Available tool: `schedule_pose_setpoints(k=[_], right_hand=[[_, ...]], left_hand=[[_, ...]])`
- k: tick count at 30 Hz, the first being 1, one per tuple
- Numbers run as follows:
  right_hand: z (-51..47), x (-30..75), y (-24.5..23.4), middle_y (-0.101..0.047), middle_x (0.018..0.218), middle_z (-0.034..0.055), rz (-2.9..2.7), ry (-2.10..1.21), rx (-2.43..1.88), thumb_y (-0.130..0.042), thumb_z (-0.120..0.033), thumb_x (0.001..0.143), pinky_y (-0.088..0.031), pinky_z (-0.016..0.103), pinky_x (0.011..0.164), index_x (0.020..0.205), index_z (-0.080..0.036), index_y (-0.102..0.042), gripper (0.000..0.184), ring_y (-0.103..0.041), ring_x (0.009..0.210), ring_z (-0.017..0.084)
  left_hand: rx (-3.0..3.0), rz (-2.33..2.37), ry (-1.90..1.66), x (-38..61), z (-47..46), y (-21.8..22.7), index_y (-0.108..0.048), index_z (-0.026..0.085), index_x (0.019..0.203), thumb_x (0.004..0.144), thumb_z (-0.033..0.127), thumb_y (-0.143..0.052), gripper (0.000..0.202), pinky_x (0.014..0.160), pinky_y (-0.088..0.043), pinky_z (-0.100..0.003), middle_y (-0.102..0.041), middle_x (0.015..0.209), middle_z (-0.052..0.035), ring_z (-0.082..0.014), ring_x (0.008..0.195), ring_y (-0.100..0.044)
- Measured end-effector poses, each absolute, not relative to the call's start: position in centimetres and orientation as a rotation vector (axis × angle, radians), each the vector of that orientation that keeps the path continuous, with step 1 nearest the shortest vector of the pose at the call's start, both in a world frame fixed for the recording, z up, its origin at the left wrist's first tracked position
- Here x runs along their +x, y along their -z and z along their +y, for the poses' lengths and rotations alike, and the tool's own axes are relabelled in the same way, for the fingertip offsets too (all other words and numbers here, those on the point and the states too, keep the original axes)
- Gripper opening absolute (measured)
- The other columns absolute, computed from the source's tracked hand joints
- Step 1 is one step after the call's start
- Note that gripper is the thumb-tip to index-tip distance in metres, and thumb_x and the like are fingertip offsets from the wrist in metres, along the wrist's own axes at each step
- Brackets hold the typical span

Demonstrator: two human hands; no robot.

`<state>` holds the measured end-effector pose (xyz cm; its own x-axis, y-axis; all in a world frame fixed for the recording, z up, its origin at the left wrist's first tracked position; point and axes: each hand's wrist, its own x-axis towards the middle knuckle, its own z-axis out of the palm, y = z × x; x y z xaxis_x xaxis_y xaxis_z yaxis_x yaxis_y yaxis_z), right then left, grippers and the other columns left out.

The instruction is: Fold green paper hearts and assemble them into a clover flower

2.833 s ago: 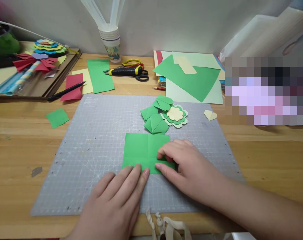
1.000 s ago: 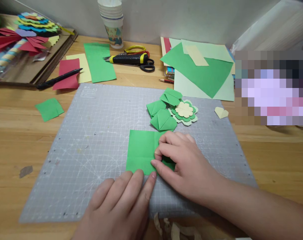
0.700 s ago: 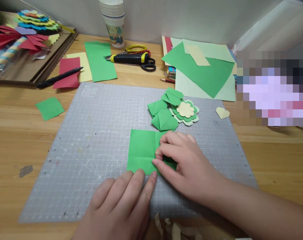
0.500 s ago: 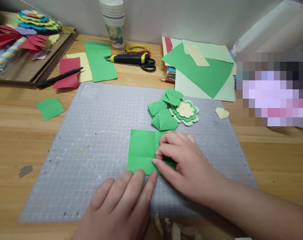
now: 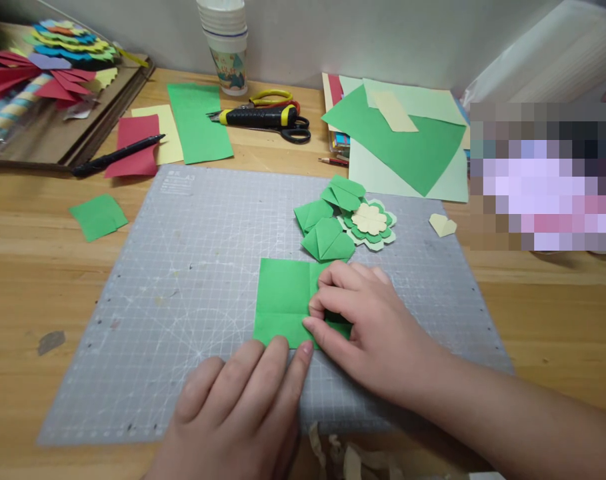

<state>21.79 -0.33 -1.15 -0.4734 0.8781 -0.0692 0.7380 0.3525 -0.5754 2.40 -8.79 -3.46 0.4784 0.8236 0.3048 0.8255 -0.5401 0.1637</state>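
Observation:
A creased green paper square (image 5: 284, 287) lies on the grey cutting mat (image 5: 183, 267), its fold lines crossing near the middle. Along its near edge, my left hand (image 5: 247, 393) keeps the paper held with bent fingers, the index fingertip at the fold; the thumb is hidden. My right hand (image 5: 363, 320) covers the right part of the sheet, thumb and fingers closed together at the vertical crease. Just beyond are several folded green paper pieces (image 5: 327, 240) beside a layered paper flower (image 5: 370, 219) with a cream top.
A small green paper (image 5: 99, 217) lies left of the mat, a cream paper heart (image 5: 442, 225) at its right edge. Behind are a black pen (image 5: 117, 155), a utility knife (image 5: 257, 117), scissors (image 5: 297, 130), paper cups (image 5: 229, 57) and stacked paper sheets (image 5: 407, 153). Paper scraps (image 5: 353, 460) lie in front.
Both hands and the green square stay almost as they were. The whole view has shifted very slightly.

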Motion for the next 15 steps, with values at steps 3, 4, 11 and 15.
schedule_pose_setpoints(k=[3, 4, 11, 15], right_hand=[[-0.3, 21.8, 1.1, -0.055, 0.085, 0.0012, -2.366, -0.802, -1.439, -0.06, -0.021, 0.088, -0.029, 0.037, 0.075, 0.074, -0.02, -0.06, 0.014, -0.049, 0.084, 0.019], [-0.3, 21.8, 1.1, -0.055, 0.085, 0.0012, -2.366, -0.804, -1.438, -0.06, -0.022, 0.088, -0.029, 0.037, 0.074, 0.074, -0.02, -0.06, 0.014, -0.049, 0.084, 0.019], [-0.3, 21.9, 1.1, -0.054, 0.085, 0.0009, -2.371, -0.823, -1.448, -0.06, -0.021, 0.088, -0.029, 0.037, 0.074, 0.075, -0.02, -0.06, 0.013, -0.049, 0.085, 0.019], [-0.2, 21.9, 1.1, -0.054, 0.085, 0.0006, -2.372, -0.814, -1.449, -0.06, -0.021, 0.088, -0.028, 0.036, 0.074, 0.074, -0.02, -0.06, 0.013, -0.049, 0.085, 0.019]], left_hand=[[-2.645, -1.507, 0.549, 2.3, -9.1, 3.6, -0.063, 0.027, 0.123, 0.096, 0.034, -0.051, 0.03, 0.077, -0.034, -0.037, -0.072, 0.108, 0.002, -0.0198, 0.101, -0.055], [-2.631, -1.521, 0.533, 2.2, -9.3, 3.6, -0.063, 0.027, 0.124, 0.096, 0.035, -0.051, 0.031, 0.076, -0.033, -0.037, -0.072, 0.109, 0.0022, -0.0205, 0.101, -0.055], [-2.557, -1.376, 0.405, -0.9, -9.1, 3.2, -0.066, 0.022, 0.117, 0.09, 0.031, -0.058, 0.029, 0.073, -0.034, -0.038, -0.071, 0.107, -0.002, -0.0234, 0.097, -0.055], [-2.554, -1.345, 0.353, -1.8, -8.9, 2.8, -0.066, 0.019, 0.113, 0.091, 0.028, -0.054, 0.027, 0.074, -0.035, -0.04, -0.068, 0.106, -0.0064, -0.0285, 0.099, -0.055]])
